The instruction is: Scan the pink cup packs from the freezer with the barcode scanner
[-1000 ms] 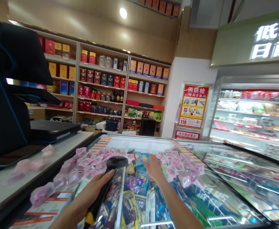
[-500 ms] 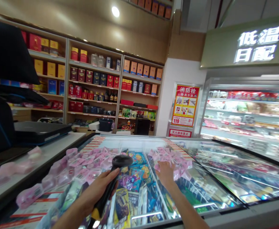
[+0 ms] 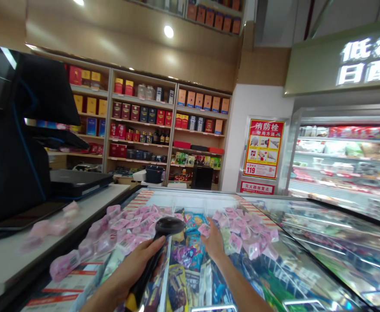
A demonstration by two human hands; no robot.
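Observation:
My left hand (image 3: 146, 260) is wrapped round the handle of a black handheld barcode scanner (image 3: 169, 226), whose head points forward and right over the freezer. Facing it, my right hand (image 3: 214, 240) pinches a small pink package (image 3: 204, 229) with a white label. Many like it lie on the freezer's glass top: a left pile (image 3: 134, 223) stretches toward me in a row, and a right pile (image 3: 245, 229) sits beyond my right hand. Under the glass are colourful frozen-food bags (image 3: 186, 255). The print on the labels is too small to read.
At left stands a counter (image 3: 112, 193) with a black checkout terminal (image 3: 17, 143) and several blurred pink packages (image 3: 52, 227). Shelves of boxes (image 3: 138, 112) line the back wall. A lit refrigerated case (image 3: 342, 160) is at right, behind more glass-topped freezer (image 3: 333, 229).
My right hand has moved left from the right pile toward the scanner, now with a pink package in its fingers. The camera view has turned slightly left. My left hand still holds the scanner.

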